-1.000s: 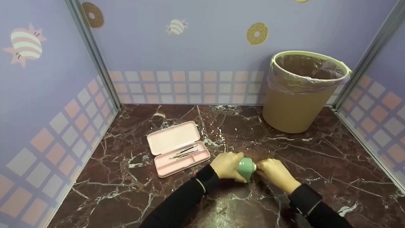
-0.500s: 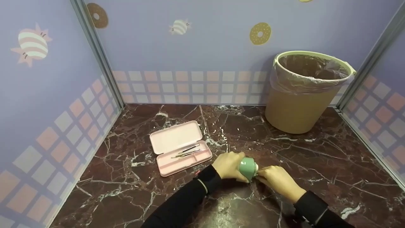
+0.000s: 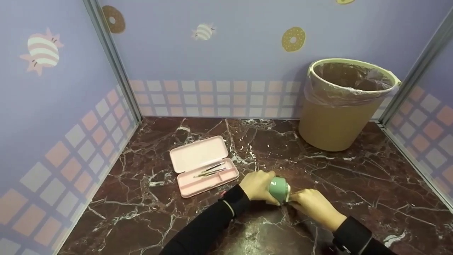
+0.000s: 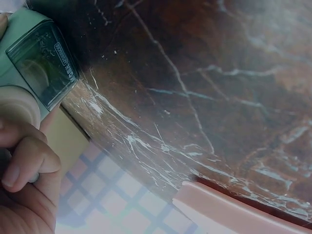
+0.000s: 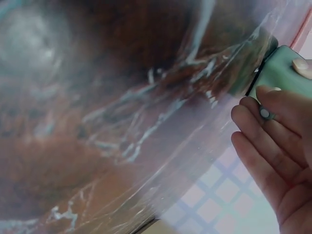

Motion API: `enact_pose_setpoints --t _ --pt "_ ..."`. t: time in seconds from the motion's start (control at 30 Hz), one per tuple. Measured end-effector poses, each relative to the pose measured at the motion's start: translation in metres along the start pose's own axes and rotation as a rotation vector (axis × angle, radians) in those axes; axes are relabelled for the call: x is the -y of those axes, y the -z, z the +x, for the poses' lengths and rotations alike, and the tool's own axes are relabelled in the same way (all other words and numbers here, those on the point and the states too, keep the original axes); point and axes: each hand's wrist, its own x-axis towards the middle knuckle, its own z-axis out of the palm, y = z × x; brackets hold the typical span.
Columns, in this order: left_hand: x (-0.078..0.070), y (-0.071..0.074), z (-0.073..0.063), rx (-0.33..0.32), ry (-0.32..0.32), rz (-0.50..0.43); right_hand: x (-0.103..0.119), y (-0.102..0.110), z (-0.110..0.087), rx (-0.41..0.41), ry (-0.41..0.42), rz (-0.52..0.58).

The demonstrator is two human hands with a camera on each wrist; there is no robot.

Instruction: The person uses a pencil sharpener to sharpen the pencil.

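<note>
My left hand (image 3: pixel 258 186) grips the body of a green hand-crank pencil sharpener (image 3: pixel 278 189) low over the marble-patterned table. A clear shavings drawer (image 4: pixel 44 61) and a round cream part (image 4: pixel 19 105) of the sharpener show in the left wrist view. My right hand (image 3: pixel 315 204) pinches the small crank knob (image 5: pixel 264 113), its other fingers bent loosely beside it. In the right wrist view the left thumb (image 5: pixel 303 67) presses on the green body. To the left lies an open pink pencil case (image 3: pixel 199 154) with several thin pencils or pens (image 3: pixel 212 170) in it.
A tan waste bin (image 3: pixel 336 124) lined with a clear bag stands at the back right. Small pale crumbs (image 3: pixel 252 152) are scattered behind the hands. Patterned wall panels (image 3: pixel 212 63) close off the back and sides.
My right hand has moved a little down and right with the crank while my left hand keeps its grip on the sharpener. The head view has shifted slightly.
</note>
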Motion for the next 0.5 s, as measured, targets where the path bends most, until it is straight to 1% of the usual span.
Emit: enact_pose_setpoints --t 0.17,0.23,0.4,0.5 --pt "0.001 0.001 0.001 0.006 0.006 0.007 0.003 0.004 -0.001 -0.016 0.015 0.023" --pt "0.001 0.001 0.001 0.012 0.009 0.005 0.004 0.006 -0.001 -0.011 0.019 0.02" --pt "0.001 0.0 0.001 0.022 0.015 -0.014 0.006 0.012 -0.001 0.009 0.051 -0.015" --pt "0.001 0.0 0.002 0.02 0.019 -0.019 0.006 0.014 -0.001 -0.001 0.07 -0.034"
